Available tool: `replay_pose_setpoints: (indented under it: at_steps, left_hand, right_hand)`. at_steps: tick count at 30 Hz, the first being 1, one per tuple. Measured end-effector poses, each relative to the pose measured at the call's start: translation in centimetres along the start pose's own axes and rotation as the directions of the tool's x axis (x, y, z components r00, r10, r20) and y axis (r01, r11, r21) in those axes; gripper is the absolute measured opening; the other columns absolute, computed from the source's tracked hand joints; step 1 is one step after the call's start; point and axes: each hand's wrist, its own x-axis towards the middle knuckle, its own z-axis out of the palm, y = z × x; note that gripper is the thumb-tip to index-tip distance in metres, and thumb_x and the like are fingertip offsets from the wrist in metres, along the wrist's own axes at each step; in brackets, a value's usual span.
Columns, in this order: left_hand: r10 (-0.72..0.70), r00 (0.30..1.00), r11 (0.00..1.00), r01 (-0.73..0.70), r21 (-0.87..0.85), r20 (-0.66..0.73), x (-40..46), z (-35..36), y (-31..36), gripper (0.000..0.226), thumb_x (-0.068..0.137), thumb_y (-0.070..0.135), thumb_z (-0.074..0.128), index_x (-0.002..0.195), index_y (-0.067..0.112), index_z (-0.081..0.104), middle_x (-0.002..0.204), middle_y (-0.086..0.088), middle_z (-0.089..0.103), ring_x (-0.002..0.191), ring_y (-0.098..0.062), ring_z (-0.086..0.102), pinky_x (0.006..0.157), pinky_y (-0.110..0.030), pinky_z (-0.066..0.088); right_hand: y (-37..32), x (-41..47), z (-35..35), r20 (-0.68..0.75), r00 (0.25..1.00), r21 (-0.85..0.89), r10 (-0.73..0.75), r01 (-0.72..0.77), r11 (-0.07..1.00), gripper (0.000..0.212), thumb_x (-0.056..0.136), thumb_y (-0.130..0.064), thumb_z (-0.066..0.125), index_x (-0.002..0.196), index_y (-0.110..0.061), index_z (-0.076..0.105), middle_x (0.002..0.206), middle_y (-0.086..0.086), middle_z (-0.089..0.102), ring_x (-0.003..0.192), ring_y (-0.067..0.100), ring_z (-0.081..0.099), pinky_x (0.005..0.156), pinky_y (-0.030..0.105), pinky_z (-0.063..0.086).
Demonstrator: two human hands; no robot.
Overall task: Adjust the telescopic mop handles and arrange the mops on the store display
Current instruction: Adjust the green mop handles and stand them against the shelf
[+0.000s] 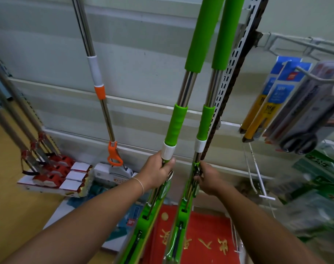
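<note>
Two green telescopic mops stand upright side by side at the centre. My left hand (158, 173) grips the left green mop (176, 122) on its shaft just below the white collar. My right hand (207, 177) grips the right green mop (206, 123) at the green clip on its lower shaft. Both have green foam grips above bare steel tube, and their green wringer frames run down toward the bottom edge. An orange-and-white mop (99, 88) leans against the slatted display wall (48, 54) to the left.
A perforated shelf upright (231, 77) rises just right of the right mop. Packaged goods (282, 103) hang on hooks at the right. Red mop heads (53, 168) with several steel handles lie at the left. A red mat (206, 239) covers the low shelf below.
</note>
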Motion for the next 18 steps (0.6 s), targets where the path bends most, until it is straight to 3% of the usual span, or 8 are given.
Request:
replay_pose_setpoints:
  at_steps: [6,11,18]
  left_hand:
    - [0.041,0.997,0.999,-0.04,-0.017,0.061,-0.4,-1.3,-0.5,0.024,0.088,0.041,0.05,0.07,0.028,0.04,0.063,0.009,0.044,0.059,-0.006,0.043,0.057,-0.027,0.033]
    - [0.032,0.995,0.999,-0.032,-0.003,0.093,-0.6,-2.8,-0.9,0.024,0.086,0.042,0.05,0.071,0.027,0.041,0.065,0.009,0.045,0.06,-0.005,0.043,0.058,-0.027,0.033]
    - [0.006,0.993,0.998,-0.013,0.056,0.115,-0.4,-5.6,-1.5,0.024,0.084,0.043,0.049,0.07,0.026,0.041,0.064,0.006,0.046,0.06,-0.009,0.043,0.057,-0.029,0.034]
  right_hand:
    - [-0.1,-0.3,0.4,-0.004,0.999,0.006,-0.033,0.033,0.999,0.037,0.087,-0.024,0.069,0.117,-0.014,0.051,0.11,0.009,0.061,0.099,0.028,0.056,0.079,0.032,0.041]
    - [-0.7,-0.4,1.5,-0.095,0.993,0.114,0.073,-0.062,0.992,0.049,0.081,-0.031,0.076,0.122,-0.015,0.054,0.109,0.009,0.064,0.1,0.03,0.06,0.079,0.03,0.042]
    - [-0.9,0.5,1.8,-0.171,0.959,0.139,0.227,-0.204,0.969,0.045,0.077,-0.044,0.079,0.108,-0.02,0.055,0.102,0.005,0.064,0.097,0.029,0.062,0.076,0.033,0.047]
